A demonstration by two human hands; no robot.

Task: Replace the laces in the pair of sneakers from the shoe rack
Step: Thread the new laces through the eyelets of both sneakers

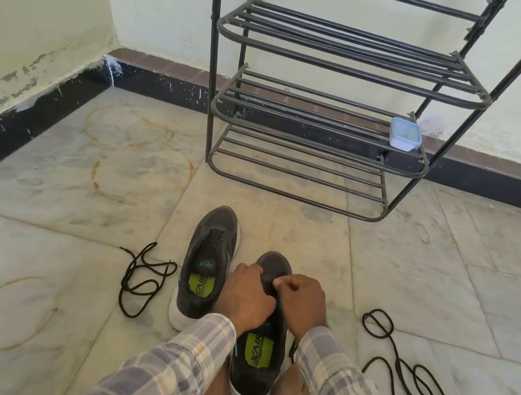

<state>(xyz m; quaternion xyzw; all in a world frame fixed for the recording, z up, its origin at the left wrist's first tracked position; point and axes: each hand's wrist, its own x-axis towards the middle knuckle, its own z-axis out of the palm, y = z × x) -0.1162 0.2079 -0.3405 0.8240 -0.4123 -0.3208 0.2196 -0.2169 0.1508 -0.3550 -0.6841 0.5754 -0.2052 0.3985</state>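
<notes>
Two dark grey sneakers with white soles and green insoles stand on the floor. The left sneaker (207,264) has no lace and nobody touches it. The right sneaker (260,347) sits between my bare feet. My left hand (246,299) and my right hand (302,300) are both curled over its tongue and eyelets, and their fingers pinch there. What they pinch is hidden, though a short black lace end hangs by my right wrist. One loose black lace (142,277) lies left of the shoes. A longer tangle of black lace (420,385) lies at the right.
A black metal shoe rack (323,128) stands against the far wall, with a small lidded plastic box (405,134) on its middle shelf. The marble floor (380,260) has rusty ring stains. A wall with black skirting runs along the left.
</notes>
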